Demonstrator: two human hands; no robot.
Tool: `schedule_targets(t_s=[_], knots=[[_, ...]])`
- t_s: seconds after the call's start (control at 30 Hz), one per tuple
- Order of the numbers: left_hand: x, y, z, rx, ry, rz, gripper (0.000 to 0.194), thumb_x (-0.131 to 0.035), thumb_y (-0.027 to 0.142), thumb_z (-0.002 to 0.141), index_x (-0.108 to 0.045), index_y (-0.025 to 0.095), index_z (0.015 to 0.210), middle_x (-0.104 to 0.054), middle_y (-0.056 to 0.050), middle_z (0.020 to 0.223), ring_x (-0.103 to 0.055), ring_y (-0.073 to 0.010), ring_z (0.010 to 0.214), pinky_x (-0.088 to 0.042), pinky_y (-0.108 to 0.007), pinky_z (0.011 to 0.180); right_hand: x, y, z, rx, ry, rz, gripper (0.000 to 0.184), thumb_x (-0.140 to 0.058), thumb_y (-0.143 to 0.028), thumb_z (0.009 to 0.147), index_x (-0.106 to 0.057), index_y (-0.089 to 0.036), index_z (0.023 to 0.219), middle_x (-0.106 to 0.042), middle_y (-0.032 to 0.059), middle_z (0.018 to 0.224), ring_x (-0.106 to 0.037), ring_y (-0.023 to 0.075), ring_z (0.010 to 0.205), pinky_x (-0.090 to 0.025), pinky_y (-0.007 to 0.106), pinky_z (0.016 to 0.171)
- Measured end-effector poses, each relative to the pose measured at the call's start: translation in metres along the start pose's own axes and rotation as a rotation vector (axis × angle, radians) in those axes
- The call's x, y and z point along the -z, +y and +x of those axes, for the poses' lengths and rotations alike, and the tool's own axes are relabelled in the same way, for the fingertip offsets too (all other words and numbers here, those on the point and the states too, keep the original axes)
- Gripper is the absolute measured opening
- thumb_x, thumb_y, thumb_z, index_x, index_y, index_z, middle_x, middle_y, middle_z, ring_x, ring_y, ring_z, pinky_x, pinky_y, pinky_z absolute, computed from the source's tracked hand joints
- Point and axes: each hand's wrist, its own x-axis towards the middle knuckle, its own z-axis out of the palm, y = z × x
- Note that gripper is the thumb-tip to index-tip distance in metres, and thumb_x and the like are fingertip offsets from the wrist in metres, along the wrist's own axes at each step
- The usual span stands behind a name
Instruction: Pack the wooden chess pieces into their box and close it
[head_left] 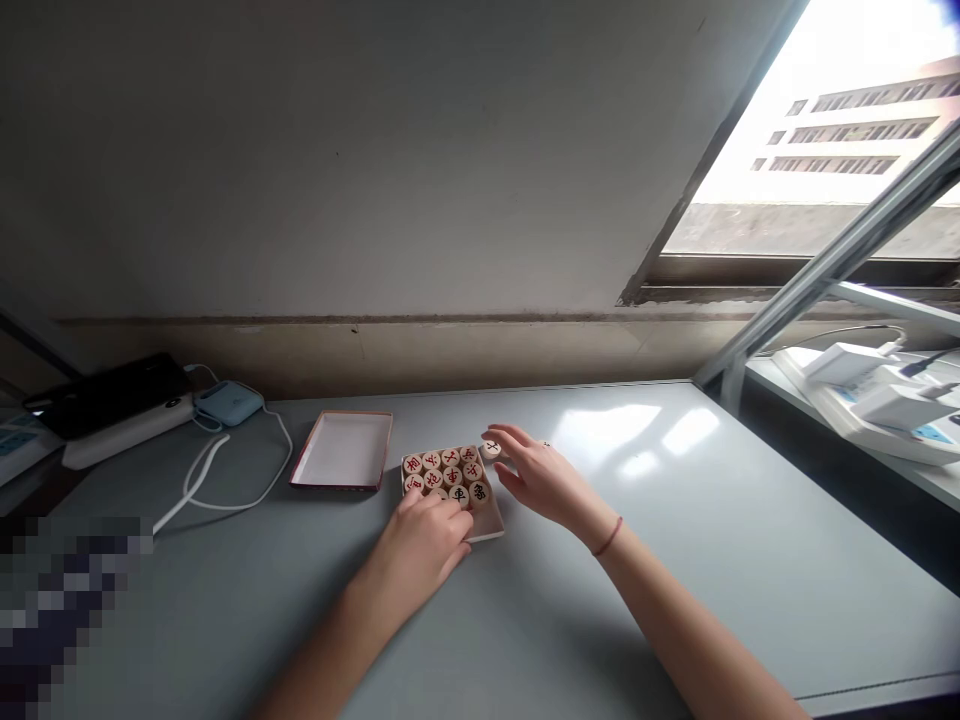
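Observation:
A shallow box (491,520) on the desk holds rows of round Chinese chess pieces (451,477), marked with red and black characters. My left hand (429,532) lies over the box's near side, fingers bent over the pieces and thumb outside the near wall; it covers the near left part. Just beyond the box's right corner, a loose piece with a black character (491,449) lies on the desk. Around that piece, my right hand (538,476) has thumb and index finger apart. Part of another piece (546,443) peeks out behind the right hand.
Left of the box lies its open lid (341,450), inside facing up. A white cable (259,495) loops from a light-blue power bank (229,403) near a black case (112,392). At right, a metal frame (825,265) and a power strip with chargers (870,395) border the desk (675,540).

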Motion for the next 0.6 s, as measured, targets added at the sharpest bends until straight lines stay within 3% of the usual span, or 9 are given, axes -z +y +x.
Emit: schedule_targets(t_s=[0.13,0.27,0.37,0.43,0.5,0.6], knots=[[0.001,-0.003,-0.001,0.022,-0.013,0.019,0.011,-0.064,0.018,0.082,-0.057,0.019,0.073,-0.064,0.000,0.075,-0.060,-0.0176,0.072,-0.042,-0.033,0.074,-0.006,0.000,0.018,-0.063,-0.117,-0.192,0.036,-0.041,-0.012,0.086,-0.055,-0.023,0.118,-0.060,0.0085,0.118,-0.062,0.0143,0.063,-0.036,0.024,0.049],[0.016,-0.012,-0.004,0.027,0.070,-0.095,0.015,-0.066,0.033,0.081,-0.059,0.020,0.076,-0.064,0.001,0.078,-0.060,-0.0166,0.074,-0.045,-0.030,0.073,-0.003,-0.003,0.022,-0.099,-0.100,-0.135,0.024,-0.046,-0.015,0.087,-0.063,-0.024,0.102,-0.066,0.0061,0.101,-0.063,0.0156,0.068,-0.036,0.023,0.052],[0.029,-0.024,-0.007,0.089,0.184,-0.156,0.012,-0.059,0.032,0.086,-0.061,0.022,0.091,-0.065,-0.002,0.089,-0.062,-0.0186,0.083,-0.049,-0.030,0.075,0.001,-0.011,0.017,-0.089,0.036,0.089,0.019,-0.052,-0.027,0.087,-0.063,-0.025,0.102,-0.068,0.0048,0.097,-0.060,0.0140,0.065,-0.041,0.024,0.057],[0.030,-0.030,-0.009,0.115,0.256,-0.188,0.024,-0.057,0.029,0.088,-0.057,0.024,0.111,-0.064,-0.003,0.102,-0.062,-0.0195,0.094,-0.050,-0.031,0.081,0.002,-0.022,0.012,-0.095,0.089,0.292,0.021,-0.055,-0.038,0.086,-0.063,-0.025,0.101,-0.068,0.0029,0.085,-0.054,0.0119,0.056,-0.042,0.025,0.055],[0.025,-0.033,-0.010,0.095,0.319,-0.228,0.037,-0.056,0.030,0.089,-0.049,0.027,0.125,-0.061,-0.004,0.113,-0.061,-0.0192,0.102,-0.051,-0.032,0.087,0.000,-0.036,0.008,-0.105,0.073,0.507,0.027,-0.057,-0.046,0.084,-0.064,-0.024,0.099,-0.067,0.0014,0.078,-0.047,0.0094,0.048,-0.039,0.024,0.050],[0.013,-0.033,-0.015,0.070,0.409,-0.269,0.033,-0.054,0.031,0.090,-0.050,0.027,0.123,-0.061,-0.005,0.116,-0.059,-0.0204,0.109,-0.050,-0.034,0.092,-0.009,-0.055,0.003,-0.097,0.009,0.761,0.031,-0.060,-0.048,0.082,-0.064,-0.023,0.099,-0.066,0.0021,0.085,-0.039,0.0070,0.047,-0.035,0.023,0.044]])
